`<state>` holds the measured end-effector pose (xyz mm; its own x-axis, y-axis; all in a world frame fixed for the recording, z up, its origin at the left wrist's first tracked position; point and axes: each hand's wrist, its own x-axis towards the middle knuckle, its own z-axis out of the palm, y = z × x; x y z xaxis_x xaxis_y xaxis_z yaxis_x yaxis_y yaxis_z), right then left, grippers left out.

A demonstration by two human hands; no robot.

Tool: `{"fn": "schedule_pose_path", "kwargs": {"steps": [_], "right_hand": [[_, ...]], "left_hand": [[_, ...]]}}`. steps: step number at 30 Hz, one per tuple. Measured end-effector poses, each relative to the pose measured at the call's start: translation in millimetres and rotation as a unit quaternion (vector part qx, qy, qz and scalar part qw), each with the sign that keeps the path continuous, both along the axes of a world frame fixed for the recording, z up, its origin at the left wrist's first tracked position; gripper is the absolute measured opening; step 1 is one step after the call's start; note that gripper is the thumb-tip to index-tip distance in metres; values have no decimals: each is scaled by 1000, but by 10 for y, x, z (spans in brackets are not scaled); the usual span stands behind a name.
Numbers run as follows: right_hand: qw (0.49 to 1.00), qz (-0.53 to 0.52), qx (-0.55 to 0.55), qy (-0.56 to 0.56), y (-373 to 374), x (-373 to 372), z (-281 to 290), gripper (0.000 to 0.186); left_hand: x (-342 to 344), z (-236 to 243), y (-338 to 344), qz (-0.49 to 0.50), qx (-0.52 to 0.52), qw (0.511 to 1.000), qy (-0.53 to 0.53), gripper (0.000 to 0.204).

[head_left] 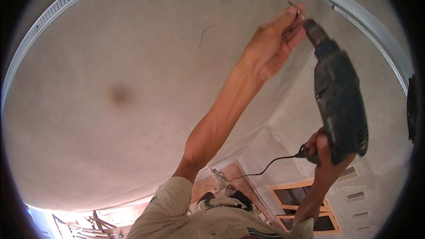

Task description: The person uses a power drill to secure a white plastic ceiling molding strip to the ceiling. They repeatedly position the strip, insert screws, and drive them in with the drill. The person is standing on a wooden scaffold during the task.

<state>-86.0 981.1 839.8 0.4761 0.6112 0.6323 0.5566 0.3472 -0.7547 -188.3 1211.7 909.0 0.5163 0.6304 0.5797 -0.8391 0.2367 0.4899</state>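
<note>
A black power drill (340, 97) points upward and to the left under the plaster surface, its power cord (270, 164) trailing from the handle. My right hand (323, 148) is closed around the drill's handle at its lower end. At the front, my left hand (276, 37) has thumb and fingers closed on a thin metal drill bit (291, 4) ahead of the chuck (313, 31). The bit's dark tip sticks out past the fingertips; the fingers hide part of the shaft. A short thin wire or crack-like line (202, 35) shows on the surface.
A curved pale metal channel (48, 13) runs along the upper rim, with another metal strip (372, 31) at upper right. Orange-framed windows (294, 194) and small vents (355, 197) are in the wall at lower right. Wooden pieces (99, 223) stand at the bright lower left.
</note>
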Motion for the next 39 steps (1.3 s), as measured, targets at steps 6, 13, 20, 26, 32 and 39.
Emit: {"fn": "schedule_pose_path", "kwargs": {"steps": [6, 13, 20, 26, 32, 39], "right_hand": [[997, -49, 32, -48, 312, -144, 640, 31], [992, -92, 14, -87, 486, -290, 904, 46], [990, -93, 7, -104, 559, -417, 969, 47], [986, -119, 1, -121, 602, -448, 967, 46], [979, -136, -23, -151, 655, -360, 1019, 46], [971, -164, -78, -157, 673, -303, 1158, 46]], "left_hand": [[98, 436, 367, -30, -18, 996, -88, 19], [121, 536, 687, -63, -63, 989, -118, 19], [-14, 559, 709, -34, -77, 988, -126, 17], [42, 491, 804, -50, -77, 986, -142, 20], [68, 442, 811, -37, -80, 985, -146, 23], [10, 152, 400, -14, 30, 997, -66, 43]]}}
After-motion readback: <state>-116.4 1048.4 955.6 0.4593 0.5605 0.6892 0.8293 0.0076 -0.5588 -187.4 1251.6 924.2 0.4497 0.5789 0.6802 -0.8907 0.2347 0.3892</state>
